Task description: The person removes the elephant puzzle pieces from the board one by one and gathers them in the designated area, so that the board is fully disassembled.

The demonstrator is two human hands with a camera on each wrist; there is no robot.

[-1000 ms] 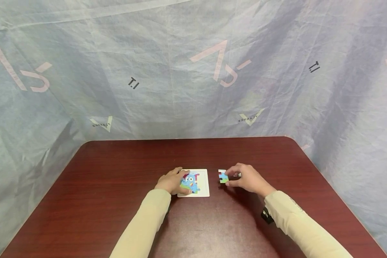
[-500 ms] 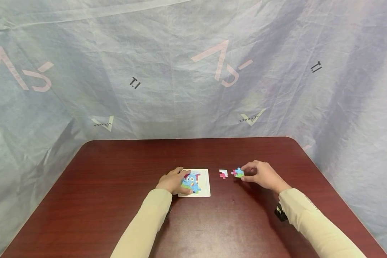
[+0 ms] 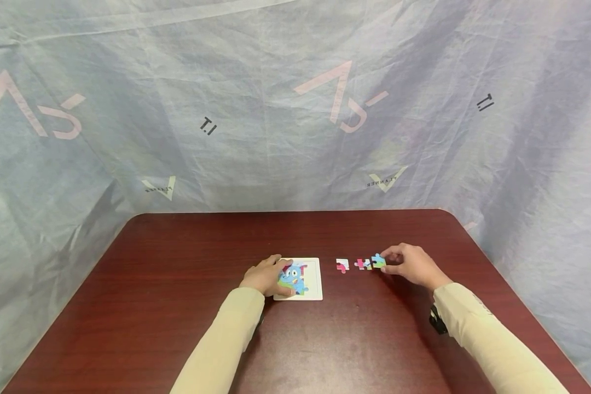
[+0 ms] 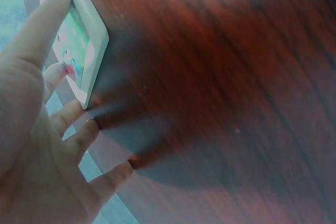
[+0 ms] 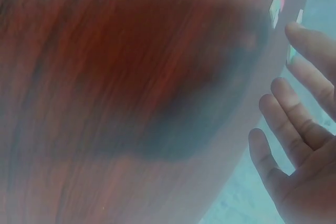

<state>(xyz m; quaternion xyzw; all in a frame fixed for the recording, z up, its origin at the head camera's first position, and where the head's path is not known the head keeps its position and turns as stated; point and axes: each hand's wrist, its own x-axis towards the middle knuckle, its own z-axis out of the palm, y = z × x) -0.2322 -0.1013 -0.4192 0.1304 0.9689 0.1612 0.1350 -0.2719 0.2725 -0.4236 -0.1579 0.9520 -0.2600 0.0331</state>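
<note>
A square white puzzle board holds a partly filled picture of a blue cartoon animal. My left hand rests over its left side. In the left wrist view, the thumb and index finger press on the board while the other fingers spread out with tips at the table. My right hand pinches a blue and green jigsaw piece between thumb and fingers, right of the board. Just left of it lies a pink, white and blue piece. A white and pink piece lies nearer the board.
The dark red wooden table has rounded far corners. Behind and beside it hangs a grey printed cloth. A black wrist device shows under the right sleeve.
My right hand has moved to the right with the blue and green jigsaw piece, away from the board. The pieces on the table now show uncovered. My left hand has stayed on the board.
</note>
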